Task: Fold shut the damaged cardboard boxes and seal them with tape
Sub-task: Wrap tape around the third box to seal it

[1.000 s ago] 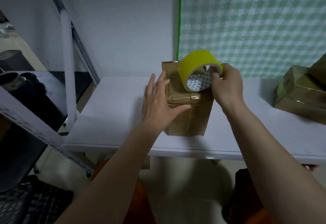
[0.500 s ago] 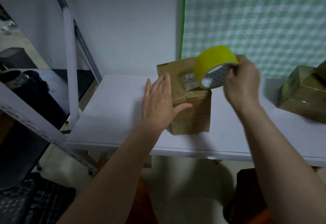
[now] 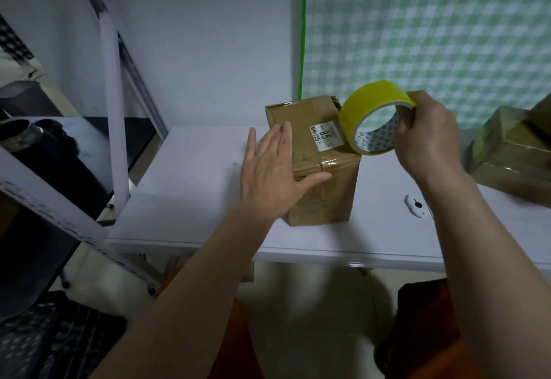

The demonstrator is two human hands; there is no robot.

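Observation:
A brown cardboard box (image 3: 313,146) with a white label stands closed on the white table (image 3: 190,187), its top seam and front taped. My left hand (image 3: 271,169) lies flat against the box's left side and front corner, fingers spread, thumb across the front. My right hand (image 3: 426,140) holds a yellow tape roll (image 3: 372,116) in the air, just over the box's right top edge. The box's far right corner looks torn.
More brown taped boxes (image 3: 507,152) sit at the table's right end. A small white cutter (image 3: 416,206) lies on the table right of the box. A white shelf frame (image 3: 113,110) stands at the left; a green checked cloth hangs behind.
My right hand has carried the tape roll from above the box's top to its right edge, uncovering the label. My left hand stays pressed on the box.

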